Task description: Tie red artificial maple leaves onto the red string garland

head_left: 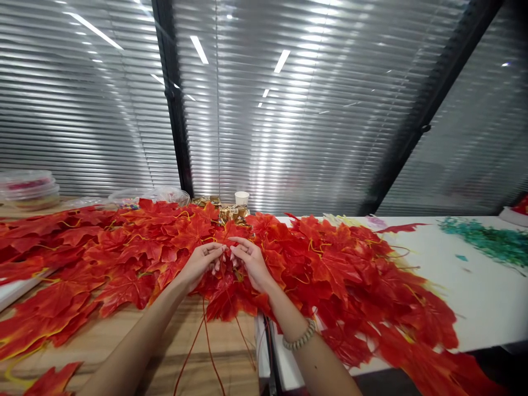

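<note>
Where red leaves (330,269) lie, left hand (206,257) and right hand (251,261) pinch their fingers (240,253) closed

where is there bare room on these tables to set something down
White table, right of the red leaves, nearer than the teal foliage. Smaller: the wooden table, between the left forearm and the leaves at far left. Crowded with leaves: around the left hand and right hand.

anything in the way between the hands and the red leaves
Nothing visible. The left hand and right hand are right at the red leaves, fingertips close together. The white cup and gold wrappers sit beyond the hands, not in between.
</note>
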The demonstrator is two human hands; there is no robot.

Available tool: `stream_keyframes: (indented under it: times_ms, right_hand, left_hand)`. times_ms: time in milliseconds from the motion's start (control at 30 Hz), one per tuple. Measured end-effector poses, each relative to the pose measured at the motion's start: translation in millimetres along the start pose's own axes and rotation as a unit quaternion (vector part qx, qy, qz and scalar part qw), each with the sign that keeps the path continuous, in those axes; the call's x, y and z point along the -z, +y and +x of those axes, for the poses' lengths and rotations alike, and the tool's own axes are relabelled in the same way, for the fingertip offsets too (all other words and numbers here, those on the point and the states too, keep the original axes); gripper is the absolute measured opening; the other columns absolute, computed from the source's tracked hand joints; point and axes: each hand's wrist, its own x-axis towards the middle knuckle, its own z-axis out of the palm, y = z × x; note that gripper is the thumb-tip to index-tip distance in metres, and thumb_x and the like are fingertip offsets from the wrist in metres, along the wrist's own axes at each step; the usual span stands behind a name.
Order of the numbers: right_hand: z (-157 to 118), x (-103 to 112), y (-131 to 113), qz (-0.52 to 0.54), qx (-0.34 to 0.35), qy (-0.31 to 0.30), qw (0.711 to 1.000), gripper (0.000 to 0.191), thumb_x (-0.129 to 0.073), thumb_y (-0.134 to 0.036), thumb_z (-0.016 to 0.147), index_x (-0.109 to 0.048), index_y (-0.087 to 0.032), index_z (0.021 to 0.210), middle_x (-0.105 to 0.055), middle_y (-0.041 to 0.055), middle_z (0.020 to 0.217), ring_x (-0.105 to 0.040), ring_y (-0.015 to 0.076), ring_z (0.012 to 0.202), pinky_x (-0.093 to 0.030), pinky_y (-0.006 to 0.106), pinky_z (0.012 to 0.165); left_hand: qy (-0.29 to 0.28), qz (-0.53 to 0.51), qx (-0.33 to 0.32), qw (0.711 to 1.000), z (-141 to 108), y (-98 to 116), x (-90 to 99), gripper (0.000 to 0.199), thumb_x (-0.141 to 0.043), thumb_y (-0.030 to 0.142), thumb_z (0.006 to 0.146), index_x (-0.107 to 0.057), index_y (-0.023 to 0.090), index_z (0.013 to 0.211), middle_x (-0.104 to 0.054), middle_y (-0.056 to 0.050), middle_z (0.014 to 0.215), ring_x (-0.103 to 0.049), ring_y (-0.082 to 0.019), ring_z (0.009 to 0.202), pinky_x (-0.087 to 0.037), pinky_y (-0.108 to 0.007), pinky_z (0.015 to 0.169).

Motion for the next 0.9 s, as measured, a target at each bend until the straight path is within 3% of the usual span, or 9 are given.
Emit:
stream_keyframes:
  times_ms: [167, 333, 600, 900]
  right_hand:
    - [0.0, 0.9, 0.7, 0.015, 0.000, -0.002, 1.000, 0.028, -0.066, -0.028, 0.069, -0.063, -0.016, 0.094, -0.057, -0.0023, 0.060, -0.046, 0.0067, 0.048, -0.036, 0.019, 0.049]
    - [0.2, 0.9, 1.0, 0.009, 0.001, 0.000, 1.000, 0.027, -0.066, -0.029, 0.069, -0.064, -0.016, 0.092, -0.058, -0.0018, 0.060, -0.047, 0.0069, 0.048, -0.036, 0.019, 0.049]
    - [-0.4, -0.9, 2.5, -0.001, 0.009, -0.011, 1.000, 0.028, -0.066, -0.030, 0.069, -0.063, -0.015, 0.093, -0.059, -0.0013, 0.061, -0.047, 0.0064, 0.049, -0.036, 0.019, 0.049]
    - [-0.4, -3.7, 1.3, -0.010, 0.013, 0.020, 1.000, 0.027, -0.070, -0.032, 0.064, -0.061, -0.014, 0.081, -0.059, -0.0013, 0.059, -0.046, 0.0061, 0.045, -0.035, 0.019, 0.046]
  left_hand:
    - [-0.024, 0.003, 0.006, 1.000, -0.6, -0.3, 0.1, 0.027, -0.067, 0.038, 0.066, -0.059, 0.014, 0.074, -0.055, 0.001, 0.060, -0.043, -0.005, 0.042, -0.032, -0.016, 0.037]
    - [-0.061, -0.069, 0.037, 0.995, -2.0, 0.4, -0.5, 0.019, -0.067, 0.031, 0.069, -0.061, 0.013, 0.072, -0.054, 0.002, 0.053, -0.044, -0.004, 0.039, -0.034, -0.014, 0.037]
    - [-0.049, -0.165, 0.079, 0.982, 1.5, -3.2, 3.1, 0.007, -0.064, 0.018, 0.073, -0.063, 0.011, 0.072, -0.058, 0.001, 0.057, -0.048, -0.002, 0.041, -0.037, -0.009, 0.037]
    - [-0.052, -0.172, 0.080, 0.981, 2.7, -4.5, 2.8, 0.004, -0.061, 0.013, 0.075, -0.062, 0.009, 0.073, -0.058, 0.001, 0.055, -0.049, -0.003, 0.039, -0.039, -0.009, 0.035]
